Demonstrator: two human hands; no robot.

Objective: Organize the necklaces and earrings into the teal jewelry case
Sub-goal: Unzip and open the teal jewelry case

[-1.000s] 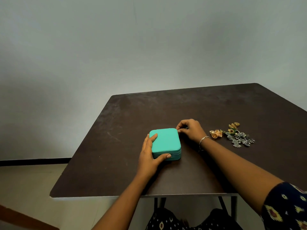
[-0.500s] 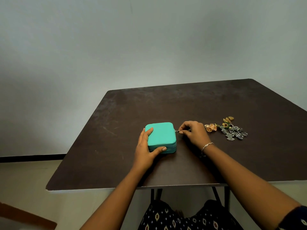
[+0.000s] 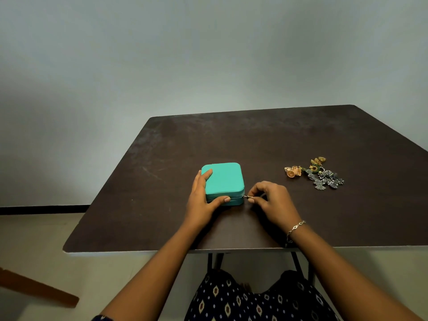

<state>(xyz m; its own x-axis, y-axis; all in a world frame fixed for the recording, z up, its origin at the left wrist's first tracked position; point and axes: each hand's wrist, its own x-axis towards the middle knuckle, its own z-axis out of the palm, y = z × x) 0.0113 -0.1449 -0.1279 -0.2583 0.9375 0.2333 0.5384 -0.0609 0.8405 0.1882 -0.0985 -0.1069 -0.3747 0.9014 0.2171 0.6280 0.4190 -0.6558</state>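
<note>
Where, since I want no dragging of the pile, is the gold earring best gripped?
Probably pinch the gold earring by its dome from above, approaching from its left: that side is bare table, while its right abuts the jewelry pile.

One case (image 3: 222,179) at centre frame, with one zip pull (image 3: 246,197). Two hands: one left hand (image 3: 201,202) and one right hand (image 3: 273,202). One bracelet (image 3: 295,229). One surface (image 3: 254,140). One heap (image 3: 317,173) of gold and silver jewelry at right, its pieces too tangled to count.
</note>
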